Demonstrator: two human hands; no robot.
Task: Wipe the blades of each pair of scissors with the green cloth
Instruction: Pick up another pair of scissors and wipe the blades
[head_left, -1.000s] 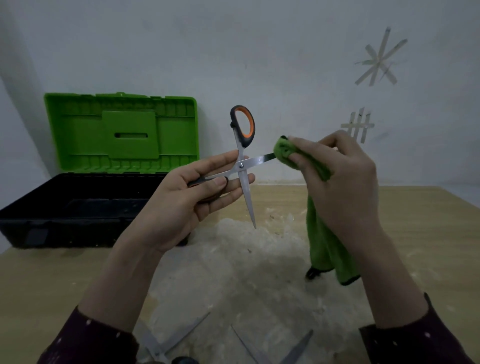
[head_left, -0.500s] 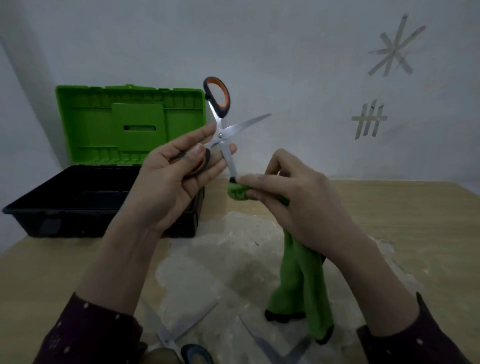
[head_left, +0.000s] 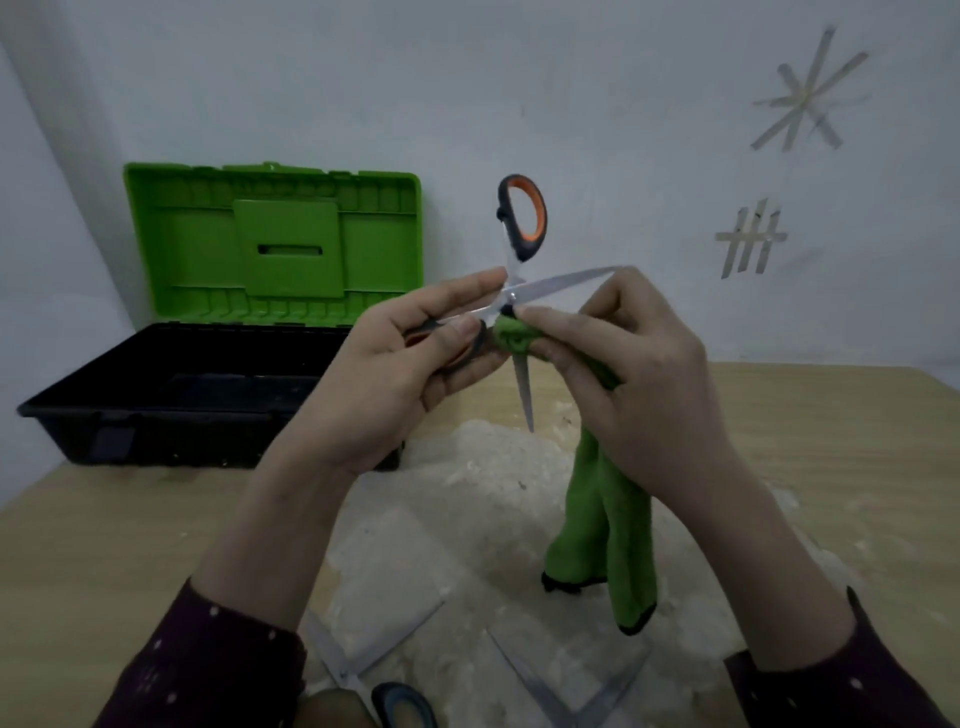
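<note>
Single head cam looked fwd and down, close on both hands, table (head_left: 831, 441) and wall (head_left: 519, 78) behind.

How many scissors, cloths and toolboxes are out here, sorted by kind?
Scissors: 3, one open pair in the left hand, two open pairs lying at the near edge
Green cloth: 1
Toolbox: 1
Total: 5

cloth (head_left: 602, 525): green, black edging | scissors handle (head_left: 523, 215): black, orange | toolbox (head_left: 182, 384): black base, green lid | sleeves (head_left: 208, 670): dark, pale dots
</note>
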